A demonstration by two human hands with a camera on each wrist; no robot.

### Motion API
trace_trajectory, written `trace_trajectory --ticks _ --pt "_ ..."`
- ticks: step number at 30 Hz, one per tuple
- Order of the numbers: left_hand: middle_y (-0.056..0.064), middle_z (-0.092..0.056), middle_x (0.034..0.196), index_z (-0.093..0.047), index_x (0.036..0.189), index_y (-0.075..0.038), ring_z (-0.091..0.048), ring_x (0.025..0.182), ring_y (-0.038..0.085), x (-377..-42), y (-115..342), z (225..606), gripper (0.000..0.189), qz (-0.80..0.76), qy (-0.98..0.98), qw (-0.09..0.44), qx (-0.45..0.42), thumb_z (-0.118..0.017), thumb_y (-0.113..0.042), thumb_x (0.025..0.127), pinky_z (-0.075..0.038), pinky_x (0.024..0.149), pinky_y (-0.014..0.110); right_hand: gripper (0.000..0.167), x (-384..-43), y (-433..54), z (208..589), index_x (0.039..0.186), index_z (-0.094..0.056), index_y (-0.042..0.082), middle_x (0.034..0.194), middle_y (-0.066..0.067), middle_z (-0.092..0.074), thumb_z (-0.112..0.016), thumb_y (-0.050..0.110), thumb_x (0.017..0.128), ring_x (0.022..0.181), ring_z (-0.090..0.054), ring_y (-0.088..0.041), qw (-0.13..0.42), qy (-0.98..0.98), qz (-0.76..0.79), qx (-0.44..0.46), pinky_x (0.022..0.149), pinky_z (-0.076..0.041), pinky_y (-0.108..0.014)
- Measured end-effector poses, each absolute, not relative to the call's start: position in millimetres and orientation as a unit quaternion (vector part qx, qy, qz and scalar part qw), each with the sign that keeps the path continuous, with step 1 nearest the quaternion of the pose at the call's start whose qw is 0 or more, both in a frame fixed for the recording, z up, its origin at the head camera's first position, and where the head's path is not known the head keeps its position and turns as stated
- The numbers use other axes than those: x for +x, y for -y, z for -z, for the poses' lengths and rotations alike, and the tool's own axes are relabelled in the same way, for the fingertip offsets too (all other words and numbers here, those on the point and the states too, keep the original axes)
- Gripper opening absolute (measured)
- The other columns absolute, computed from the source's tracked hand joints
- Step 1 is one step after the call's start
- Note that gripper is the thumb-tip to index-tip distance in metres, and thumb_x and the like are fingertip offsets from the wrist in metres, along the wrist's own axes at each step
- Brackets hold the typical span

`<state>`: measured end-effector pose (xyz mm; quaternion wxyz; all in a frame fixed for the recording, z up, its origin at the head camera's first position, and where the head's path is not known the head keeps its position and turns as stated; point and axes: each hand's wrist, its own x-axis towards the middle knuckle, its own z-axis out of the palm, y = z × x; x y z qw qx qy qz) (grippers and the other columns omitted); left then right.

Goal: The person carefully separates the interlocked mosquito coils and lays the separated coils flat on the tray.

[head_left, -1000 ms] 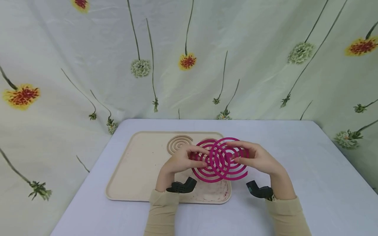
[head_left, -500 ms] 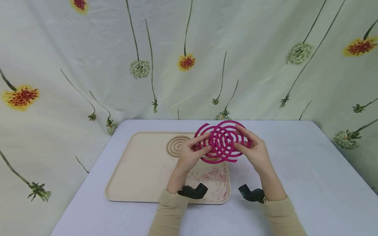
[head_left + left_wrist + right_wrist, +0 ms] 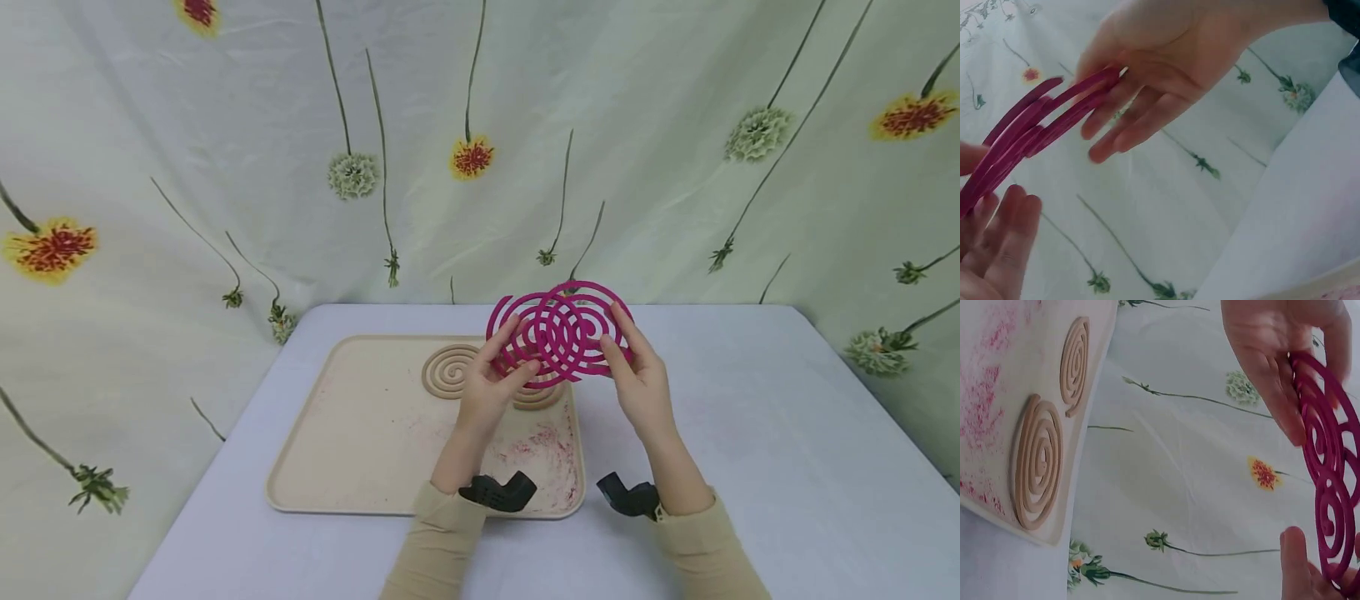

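Two magenta spirals, shaped like mosquito coils, overlap in mid-air in the head view. The left-hand coil is pinched at its outer left by my left hand. My right hand pinches the right-hand coil with thumb and fingers. From the left wrist the stacked magenta coils appear nearly edge-on, running between my right hand and my left hand. The right wrist view shows their winding rings, with several of my left hand's fingers behind them.
A beige tray lies on the white-covered table, its right part stained with pink residue. On it lie two beige coils: one beside my left hand, another below the magenta ones. A flowered curtain hangs behind.
Both hands have raised the magenta coils upward and away from the body, tilting them more upright. The beige coil beneath shows more now. The tray has stayed put.
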<state>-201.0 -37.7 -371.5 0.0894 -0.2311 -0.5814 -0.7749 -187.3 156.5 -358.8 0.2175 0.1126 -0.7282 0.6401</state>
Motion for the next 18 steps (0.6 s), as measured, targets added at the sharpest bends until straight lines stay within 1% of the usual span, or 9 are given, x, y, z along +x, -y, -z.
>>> trace_trajectory --ticks 2,4,6,9,11,12,13,14,18 --pt "0.015 -0.048 0.132 -0.044 0.137 0.002 -0.051 0.115 0.024 -202.5 46.7 370.9 0.054 0.765 0.587 0.058 -0.258 -0.06 0.007 0.086 -0.049 0.09 0.03 0.047 -186.4 -164.3 355.9 0.142 -0.042 0.009 0.137 -0.014 -0.046 -0.053 0.011 0.096 0.095 -0.059 -0.004 0.189 0.738 -0.634 0.132 0.078 -0.051 -0.018" --pt "0.016 -0.048 0.131 -0.045 0.135 0.004 -0.052 0.113 0.024 -203.3 55.3 370.2 0.051 0.749 0.6 0.036 -0.28 -0.06 0.009 0.085 -0.05 0.089 0.029 0.046 -185.5 -173.8 353.0 0.141 -0.042 0.008 0.131 -0.018 -0.047 -0.053 0.009 0.096 0.092 -0.06 -0.006 0.158 0.747 -0.627 0.156 0.077 -0.052 -0.018" --pt "0.019 -0.049 0.131 -0.047 0.132 0.007 -0.053 0.111 0.025 -203.6 62.4 369.7 0.05 0.732 0.611 0.022 -0.3 -0.06 0.012 0.083 -0.051 0.087 0.03 0.045 -185.2 -183.0 351.1 0.138 -0.043 0.005 0.128 -0.02 -0.048 -0.054 0.002 0.094 0.089 -0.063 -0.01 0.125 0.747 -0.623 0.196 0.076 -0.054 -0.022" --pt "0.024 -0.05 0.13 -0.05 0.128 0.01 -0.055 0.111 0.031 -203.6 68.3 369.1 0.05 0.71 0.625 0.012 -0.322 -0.063 0.014 0.081 -0.052 0.085 0.035 0.038 -184.6 -193.3 350.0 0.126 -0.046 0.001 0.127 -0.023 -0.048 -0.056 -0.004 0.09 0.084 -0.066 -0.016 0.073 0.748 -0.609 0.254 0.073 -0.056 -0.028" --pt "0.025 -0.05 0.129 -0.05 0.128 0.009 -0.055 0.111 0.036 -203.4 68.9 368.6 0.05 0.705 0.63 0.01 -0.325 -0.064 0.013 0.081 -0.052 0.084 0.037 0.03 -184.7 -197.4 350.2 0.116 -0.047 -0.001 0.128 -0.024 -0.049 -0.057 -0.007 0.089 0.086 -0.067 -0.019 0.043 0.742 -0.609 0.278 0.072 -0.056 -0.031" --pt "0.025 -0.05 0.129 -0.051 0.129 0.008 -0.054 0.111 0.038 -203.2 68.3 368.4 0.05 0.706 0.63 0.011 -0.322 -0.064 0.013 0.081 -0.052 0.084 0.037 0.027 -184.7 -198.9 350.2 0.112 -0.046 -0.002 0.125 -0.024 -0.05 -0.057 -0.007 0.089 0.086 -0.067 -0.02 0.031 0.737 -0.613 0.284 0.072 -0.056 -0.033" --pt "0.024 -0.05 0.129 -0.051 0.129 0.008 -0.053 0.111 0.04 -203.0 67.3 368.2 0.05 0.71 0.629 0.014 -0.317 -0.064 0.012 0.081 -0.052 0.084 0.037 0.025 -184.8 -200.1 350.4 0.109 -0.046 -0.001 0.121 -0.022 -0.052 -0.058 -0.007 0.088 0.086 -0.067 -0.021 0.024 0.735 -0.615 0.285 0.072 -0.056 -0.033" --pt "0.023 -0.05 0.13 -0.051 0.13 0.007 -0.053 0.112 0.039 -202.8 66.0 368.0 0.05 0.714 0.628 0.018 -0.309 -0.064 0.011 0.082 -0.052 0.085 0.037 0.024 -184.7 -201.1 350.5 0.108 -0.046 -0.001 0.118 -0.02 -0.054 -0.059 -0.007 0.088 0.086 -0.067 -0.02 0.021 0.736 -0.614 0.284 0.071 -0.057 -0.033" --pt "0.021 -0.049 0.13 -0.051 0.131 0.004 -0.051 0.113 0.041 -202.5 59.2 367.8 0.049 0.741 0.613 0.041 -0.27 -0.063 0.009 0.083 -0.051 0.086 0.035 0.023 -184.1 -204.7 351.6 0.107 -0.053 -0.001 0.097 -0.013 -0.057 -0.062 -0.005 0.086 0.074 -0.063 -0.02 0.034 0.755 -0.593 0.277 0.065 -0.057 -0.03"
